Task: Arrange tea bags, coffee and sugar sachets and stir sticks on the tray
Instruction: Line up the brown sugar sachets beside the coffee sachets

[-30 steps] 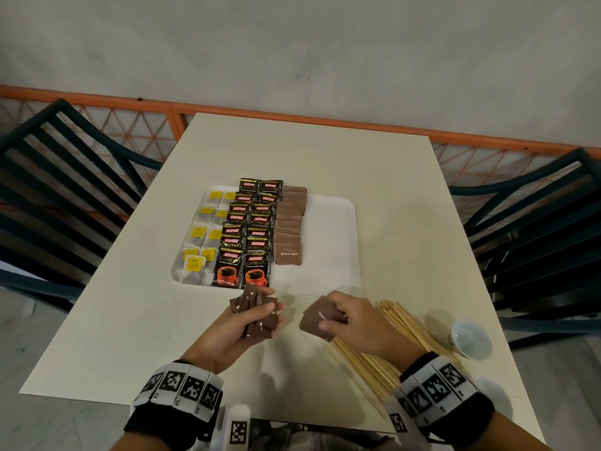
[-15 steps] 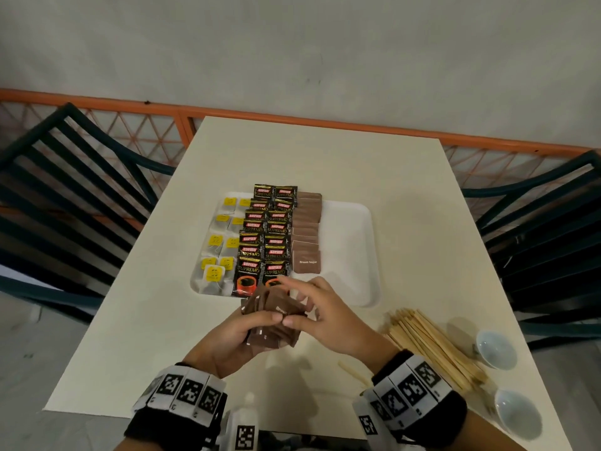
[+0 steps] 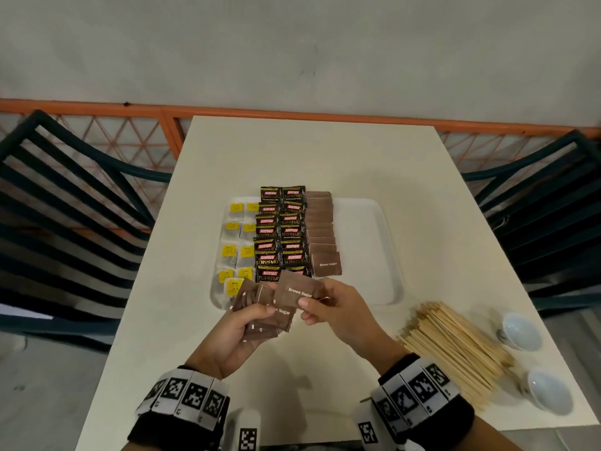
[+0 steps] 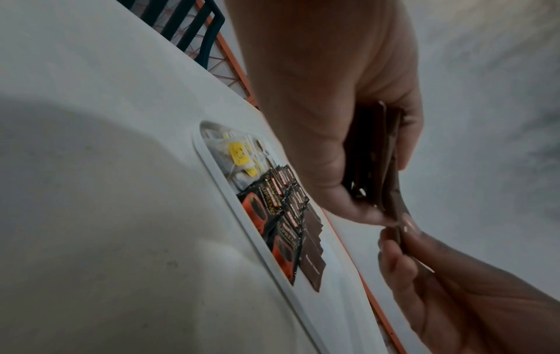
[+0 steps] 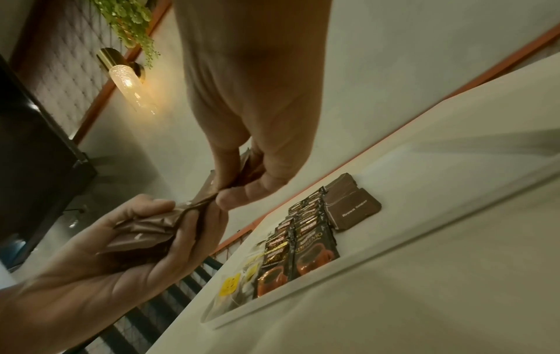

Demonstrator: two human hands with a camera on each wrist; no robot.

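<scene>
My left hand point(image 3: 242, 323) grips a fanned stack of brown sugar sachets point(image 3: 265, 317) just in front of the white tray point(image 3: 374, 255). My right hand point(image 3: 320, 302) pinches one brown sugar sachet point(image 3: 297, 289) at the top of that stack, seen also between finger and thumb in the right wrist view point(image 5: 245, 172). On the tray lie yellow-tagged tea bags point(image 3: 235, 252) at the left, two columns of black coffee sachets point(image 3: 281, 232) in the middle, and a column of brown sugar sachets point(image 3: 322, 236) beside them. Wooden stir sticks point(image 3: 455, 346) lie in a pile on the table, right of my hands.
Two small white bowls point(image 3: 522, 330) point(image 3: 549, 393) stand at the table's right edge beside the sticks. The right part of the tray is bare. Dark slatted chairs point(image 3: 65, 203) flank the table on both sides. An orange rail runs behind it.
My right hand brought its sachets from near the stir sticks over to the left hand's stack, and now pinches one sachet lifted off its top. The camera has tilted, bringing the bowls into view.
</scene>
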